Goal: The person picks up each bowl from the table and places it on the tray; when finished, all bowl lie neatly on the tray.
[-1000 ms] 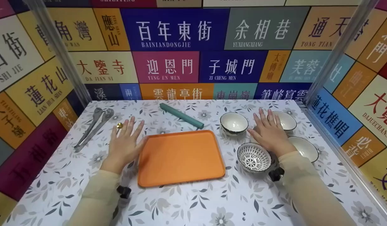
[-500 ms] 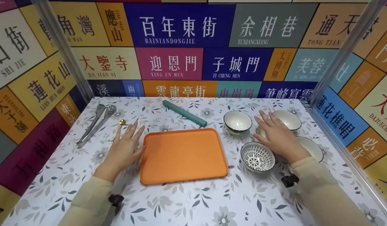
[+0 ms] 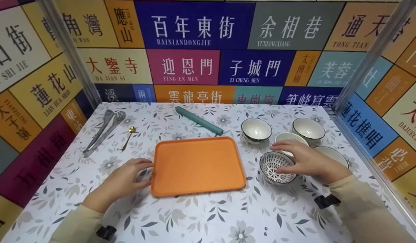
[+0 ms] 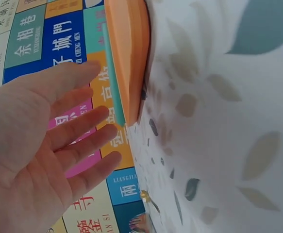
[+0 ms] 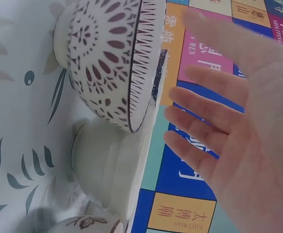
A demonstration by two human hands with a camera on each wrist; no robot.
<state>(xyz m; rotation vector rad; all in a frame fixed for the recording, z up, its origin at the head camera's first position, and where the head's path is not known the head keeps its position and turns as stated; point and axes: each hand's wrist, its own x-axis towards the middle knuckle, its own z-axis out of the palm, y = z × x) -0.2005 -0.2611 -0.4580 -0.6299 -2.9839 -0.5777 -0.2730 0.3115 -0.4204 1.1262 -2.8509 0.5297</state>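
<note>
My left hand (image 3: 125, 179) is beside the left edge of an orange tray (image 3: 198, 168), its fingertips close to the rim. The left wrist view shows the fingers relaxed and apart, holding nothing, with the tray's edge (image 4: 131, 53) in front. My right hand (image 3: 305, 162) hovers over a bowl with a black-and-white pattern inside (image 3: 269, 164), thumb and fingers spread above it. In the right wrist view the same patterned bowl (image 5: 100, 53) stands beside a plain pale bowl (image 5: 107, 165), and the hand's fingers are loosely extended without gripping either.
More bowls stand around: a white bowl (image 3: 257, 130) near the tray, a bowl (image 3: 308, 129) behind, and a partly hidden bowl (image 3: 334, 156) at right. A green rod (image 3: 198, 120), grey tongs (image 3: 105, 131) and a small gold spoon (image 3: 128, 138) lie farther back. Walls enclose the table.
Both hands have drawn back toward the person. The left uncovered the gold spoon and came to the tray's edge; the right moved from among the rear bowls to above the patterned bowl.
</note>
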